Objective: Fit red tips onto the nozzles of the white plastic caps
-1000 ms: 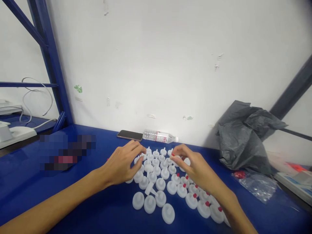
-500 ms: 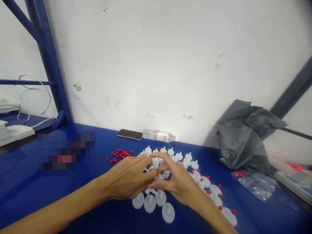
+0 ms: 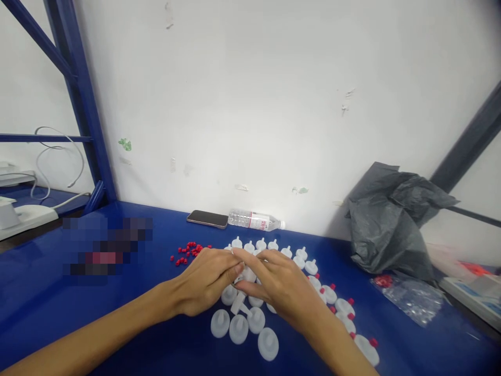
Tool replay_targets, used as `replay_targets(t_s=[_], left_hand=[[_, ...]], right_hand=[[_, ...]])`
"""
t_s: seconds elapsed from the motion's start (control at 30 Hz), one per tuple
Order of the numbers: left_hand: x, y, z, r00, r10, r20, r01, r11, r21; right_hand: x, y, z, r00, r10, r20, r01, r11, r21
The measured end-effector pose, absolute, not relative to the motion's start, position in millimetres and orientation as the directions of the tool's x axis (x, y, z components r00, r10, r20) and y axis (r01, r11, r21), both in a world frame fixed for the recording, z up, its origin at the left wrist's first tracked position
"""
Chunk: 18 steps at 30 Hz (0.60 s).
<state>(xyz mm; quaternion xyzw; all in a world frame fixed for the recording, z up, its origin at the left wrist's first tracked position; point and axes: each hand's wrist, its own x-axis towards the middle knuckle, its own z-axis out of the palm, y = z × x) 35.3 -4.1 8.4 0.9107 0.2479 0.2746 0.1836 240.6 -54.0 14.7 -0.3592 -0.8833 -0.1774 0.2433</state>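
Left hand point(image 3: 211, 282): over the middle of the blue table point(image 3: 176, 352), meeting the right at the fingertips. Fingers bent and drawn close together, thumb lying near the forefinger; what they grip, if anything, is hidden.

Right hand point(image 3: 284, 287): opposite the left, fingers curved inward. Forefinger and thumb part in a narrow arch, tips against or just beside the left fingers. White plastic shows in the gap; whether held, or lying on the table beyond, cannot be told.

White lids point(image 3: 268, 344): many, round, each with a narrow spout. Spread under and around both hands; far rows stand spout up behind the knuckles, and a small group lies on the near side, below the wrists.

White piece point(image 3: 238, 302): block-shaped, tilted, among the near lids.

Capped lids point(image 3: 367, 350): white, each with a red cap on its spout; ranged along the outer side of the right forearm, down toward the lower right.

Loose red caps point(image 3: 190, 245): a small scattered heap, just beyond the left hand.

Phone point(image 3: 207, 219): dark screen up, near the wall point(image 3: 254, 104).

Bottle point(image 3: 254, 220): clear, white-topped, on its side, beside the phone.

Grey bag point(image 3: 391, 219): crumpled, at the right, against the wall.

Clear bag point(image 3: 413, 300): in front of the grey bag, something red at one end.
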Motion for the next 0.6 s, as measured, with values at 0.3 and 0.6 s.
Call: replay_targets(t_s=[0.3,0.6], left_hand=[[-7,54,11,0.371,0.788,0.491,0.75,-0.566,0.342],[-8,61,-3,0.476,0.805,0.354,0.804,-0.561,0.196]], right_hand=[[327,-31,20,-0.241,0.796,0.555,0.942,0.328,-0.062],[327,-37,23,-0.244,0.917,0.316,0.944,0.299,-0.138]])
